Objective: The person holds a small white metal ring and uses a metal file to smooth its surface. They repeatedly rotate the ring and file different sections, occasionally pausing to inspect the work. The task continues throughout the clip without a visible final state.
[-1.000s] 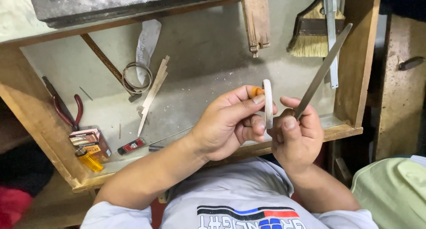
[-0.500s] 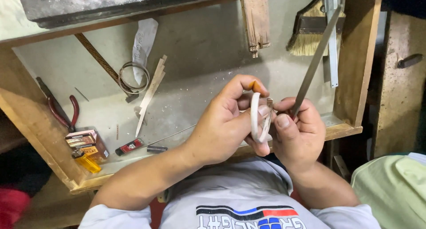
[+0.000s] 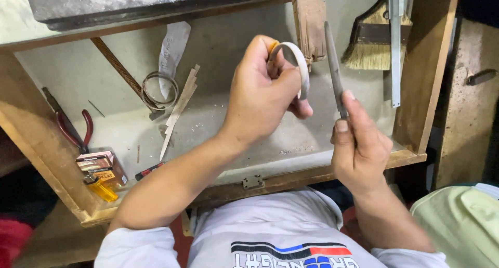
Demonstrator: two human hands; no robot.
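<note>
While the left hand (image 3: 260, 99) grips a pale bangle (image 3: 297, 65) with fingers curled tight around its rim, the right hand (image 3: 358, 143) holds a slim metal file (image 3: 333, 65) upright, thumb and fingers closed on its lower end. Bangle and file stand just apart, both raised above the tabletop (image 3: 218, 127) near its right side. Red-handled pliers (image 3: 73, 127) lie by the left edge, with a small box (image 3: 99, 164) and a yellow lighter (image 3: 101, 189) at the front left corner. A brush (image 3: 371, 44) hangs at the back right.
</note>
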